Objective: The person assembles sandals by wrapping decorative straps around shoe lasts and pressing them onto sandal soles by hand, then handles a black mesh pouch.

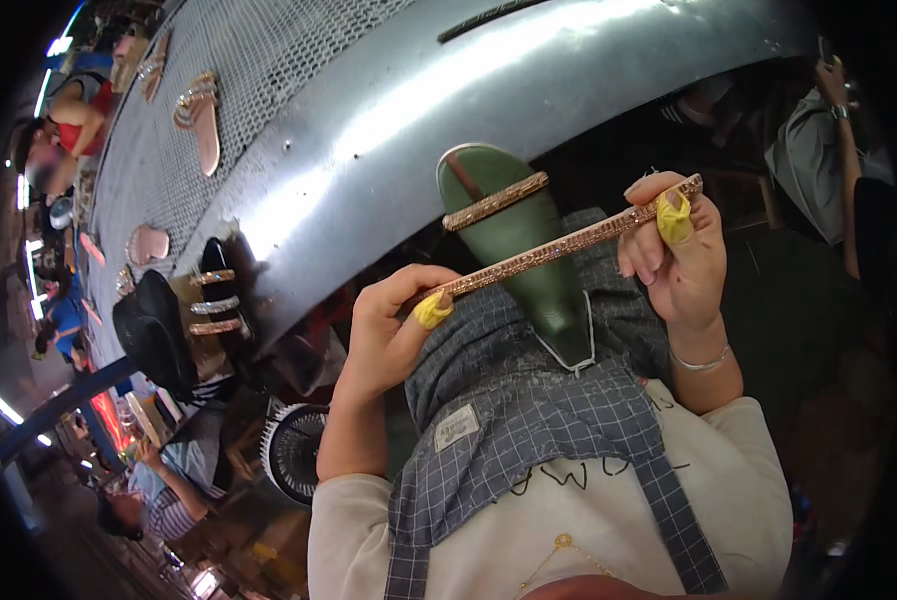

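Note:
A long rose-gold strap set with small glittering stones [558, 247] is stretched between my two hands, slanting up to the right. My left hand [393, 320] pinches its lower end, and my right hand [683, 245] pinches its upper end. Both thumbs are wrapped in yellow tape. Behind the strap, a green shoe last [513, 240] rests against my lap with its toe at the metal table's edge. Around the last's front part runs another glittering strap [496, 201]; a brown strip shows near the toe. The long strap crosses in front of the last, hiding part of it.
A metal conveyor table [368, 130] with a mesh belt [258, 60] curves ahead, carrying a pink sandal [204, 130] and others. At left stand dark lasts with glittering straps [216, 305]. A round fan [293, 455] is by my left elbow. Other people work left and right.

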A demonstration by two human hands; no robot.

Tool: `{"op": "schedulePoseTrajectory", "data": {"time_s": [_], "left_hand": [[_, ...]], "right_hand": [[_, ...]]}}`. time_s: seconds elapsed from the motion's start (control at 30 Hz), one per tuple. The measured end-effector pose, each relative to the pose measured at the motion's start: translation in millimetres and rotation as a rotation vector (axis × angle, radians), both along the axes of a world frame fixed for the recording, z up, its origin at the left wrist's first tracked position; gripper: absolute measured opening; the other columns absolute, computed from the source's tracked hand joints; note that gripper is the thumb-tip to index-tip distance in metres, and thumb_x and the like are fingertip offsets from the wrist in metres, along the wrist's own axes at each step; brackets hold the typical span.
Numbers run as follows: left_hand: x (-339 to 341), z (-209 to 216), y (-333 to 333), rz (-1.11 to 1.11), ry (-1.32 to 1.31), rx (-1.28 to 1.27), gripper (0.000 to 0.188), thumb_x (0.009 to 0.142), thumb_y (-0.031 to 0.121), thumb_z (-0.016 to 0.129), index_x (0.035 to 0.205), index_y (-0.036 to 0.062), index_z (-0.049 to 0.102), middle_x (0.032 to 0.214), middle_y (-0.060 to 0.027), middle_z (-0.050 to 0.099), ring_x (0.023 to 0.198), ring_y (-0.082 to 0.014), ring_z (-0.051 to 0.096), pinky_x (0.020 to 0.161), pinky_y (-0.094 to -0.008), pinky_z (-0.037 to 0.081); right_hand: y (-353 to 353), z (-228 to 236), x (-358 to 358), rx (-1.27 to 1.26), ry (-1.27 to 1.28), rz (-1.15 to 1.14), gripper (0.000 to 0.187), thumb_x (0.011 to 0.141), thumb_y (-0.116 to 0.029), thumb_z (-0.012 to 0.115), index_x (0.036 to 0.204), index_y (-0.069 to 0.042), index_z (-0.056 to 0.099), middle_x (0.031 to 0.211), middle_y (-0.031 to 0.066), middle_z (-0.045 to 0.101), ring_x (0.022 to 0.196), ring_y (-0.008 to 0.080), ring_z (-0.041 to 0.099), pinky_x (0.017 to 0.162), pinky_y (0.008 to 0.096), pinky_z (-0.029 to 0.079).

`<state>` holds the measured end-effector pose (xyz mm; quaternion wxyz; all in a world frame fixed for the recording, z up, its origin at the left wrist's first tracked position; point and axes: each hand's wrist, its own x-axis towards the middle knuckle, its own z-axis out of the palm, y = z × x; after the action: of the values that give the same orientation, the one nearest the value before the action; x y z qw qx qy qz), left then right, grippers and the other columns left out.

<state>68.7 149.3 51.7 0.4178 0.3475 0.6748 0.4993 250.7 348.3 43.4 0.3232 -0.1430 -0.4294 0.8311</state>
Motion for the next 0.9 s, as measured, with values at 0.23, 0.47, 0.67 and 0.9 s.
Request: {"op": "schedulePoseTrajectory", "data": {"time_s": [0.23, 0.47, 0.67, 0.9], "left_hand": [[9, -67, -24, 0.404, -0.689, 0.054, 0.020, 0.089, 0.016, 0.057, 0.097, -0.0024, 0.058, 0.073, -0.0057, 0.059, 0.063, -0.0115, 0.056, 0.059, -0.0232, 0.046], [11, -95, -19, 0.407, -0.791, 0.056, 0.025, 0.089, 0.025, 0.058, 0.098, 0.0022, 0.058, 0.073, -0.0042, 0.058, 0.065, -0.0134, 0.056, 0.062, -0.0278, 0.047], [-7, -66, -20, 0.278, -0.494, 0.238, 0.021, 0.089, 0.018, 0.057, 0.090, -0.0022, 0.058, 0.074, -0.0061, 0.059, 0.067, -0.0121, 0.056, 0.064, -0.0244, 0.045], [-95, -40, 13, 0.477, 0.168, 0.255, 0.016, 0.091, 0.015, 0.052, 0.090, -0.0006, 0.056, 0.082, -0.0027, 0.058, 0.078, -0.0089, 0.051, 0.073, -0.0229, 0.041]], "right_hand": [[4, -42, -12, -0.033, -0.367, -0.041, 0.032, 0.095, -0.025, 0.046, 0.099, 0.003, 0.061, 0.062, 0.0035, 0.056, 0.050, 0.0086, 0.051, 0.048, 0.0189, 0.041], [1, -61, -10, -0.025, -0.519, -0.094, 0.030, 0.093, -0.026, 0.049, 0.096, 0.000, 0.064, 0.074, 0.0064, 0.063, 0.058, 0.0092, 0.055, 0.055, 0.0191, 0.043], [11, -44, -9, -0.101, -0.358, -0.032, 0.028, 0.092, -0.023, 0.051, 0.098, 0.001, 0.063, 0.071, 0.0071, 0.061, 0.057, 0.0108, 0.055, 0.054, 0.0219, 0.044], [86, -11, -86, 0.688, -0.384, -0.339, 0.024, 0.085, -0.012, 0.061, 0.103, 0.003, 0.061, 0.092, 0.0098, 0.066, 0.083, 0.0130, 0.062, 0.074, 0.0218, 0.047]]}}
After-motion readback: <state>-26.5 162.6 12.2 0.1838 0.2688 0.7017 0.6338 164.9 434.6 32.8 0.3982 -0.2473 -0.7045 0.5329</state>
